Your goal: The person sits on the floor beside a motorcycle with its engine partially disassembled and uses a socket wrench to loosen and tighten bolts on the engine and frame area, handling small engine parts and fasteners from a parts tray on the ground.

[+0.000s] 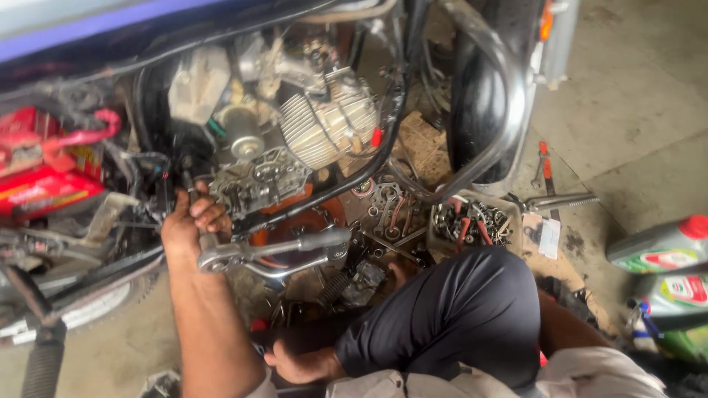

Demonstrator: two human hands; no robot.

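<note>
Far left there's a red rectangular battery [37, 184] tucked in the motorcycle frame, with a pink-red cable [88, 133] looping over it, and a black ribbed rubber footpeg [40, 365] down in the bottom corner. Next over, the left hand [193, 221] reaches up into the exposed grey metal gearbox section [258, 180] of the engine — fingers curled tight around something small there, but I can't tell what it is, it's hidden by the knuckles. Just below that hand sits a chrome kick-start lever [276, 250], lying roughly level across the orange-brown clutch opening [302, 221]. Above that, the finned silver engine cylinder [324, 125] points toward the front of the bike.

The right hand [299, 365] is low in the shot, resting near the person's dark trouser knee [457, 309], fingers closed on a dark thing — can't make out what.

Moving right, a pile of loose washers, rings and spanners [387, 206] lies on the floor under the curved chrome crash guard [494, 96], then a tray of mixed sockets and red-handled tools [472, 221]. An adjustable spanner [560, 200] lies just beside it on the concrete. Far right, two grey oil bottles [664, 250] with a red cap on the upper one.
</note>
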